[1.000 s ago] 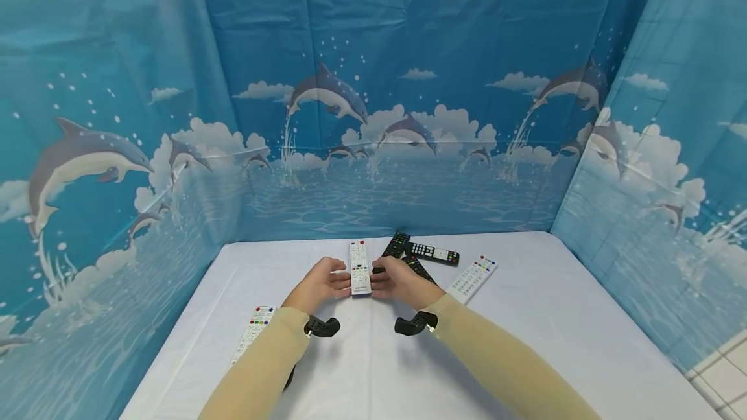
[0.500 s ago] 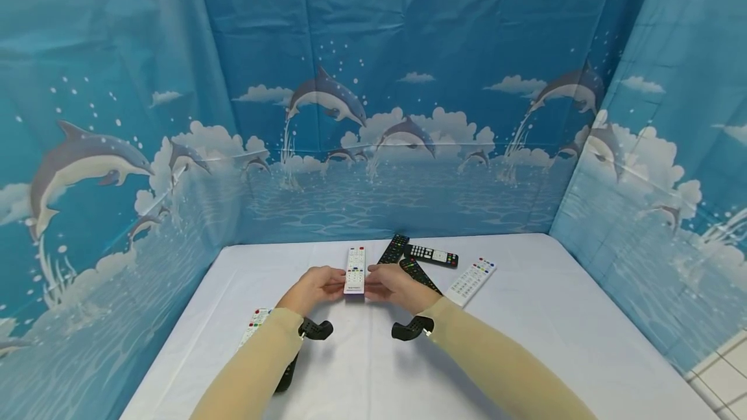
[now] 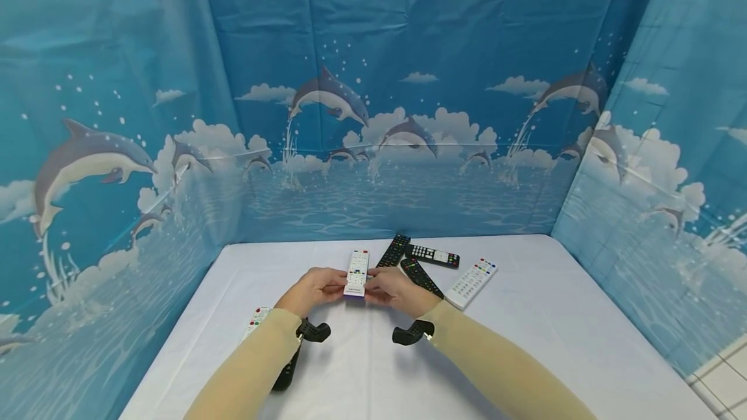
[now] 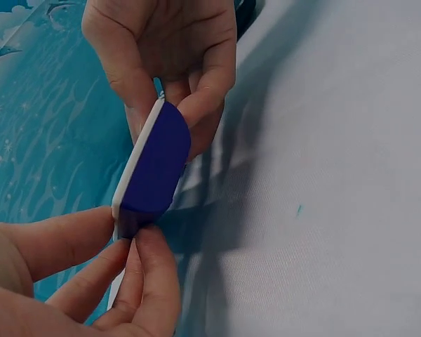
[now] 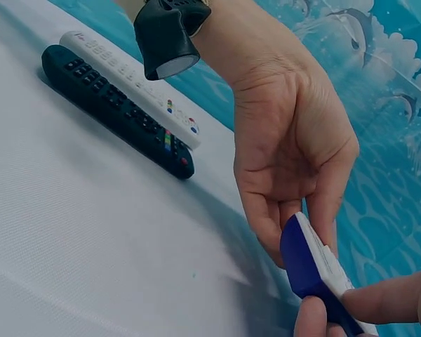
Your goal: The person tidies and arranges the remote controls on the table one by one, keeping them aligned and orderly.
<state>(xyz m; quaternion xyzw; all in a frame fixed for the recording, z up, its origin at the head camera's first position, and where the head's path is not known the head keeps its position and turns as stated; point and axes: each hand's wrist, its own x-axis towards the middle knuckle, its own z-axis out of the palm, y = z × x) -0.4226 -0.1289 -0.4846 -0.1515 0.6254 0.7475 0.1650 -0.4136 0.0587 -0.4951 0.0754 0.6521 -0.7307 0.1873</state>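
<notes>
I have the blue-ended remote between the two hands, over the middle of the far half of the worktop, its white button face up and its long side running away from me. The left hand pinches one long edge between thumb and fingers, and the right hand pinches the opposite edge the same way — from both wrist views I read curled grips, with the blue end of the casing showing between them. Just past the right hand I see three black remotes grouped near one another: a slanted one at the back, a crosswise one with a pale panel, and a nearer one angled the other way. To the right of that last one lies a white remote with coloured buttons at its far end. Over on the left, a second white remote and a long black remote lie alongside each other, partly hidden in my head view by the left sleeve. Each wrist carries a black device — left mount, right mount. Behind the worktop hangs a blue curtain printed with leaping dolphins.
</notes>
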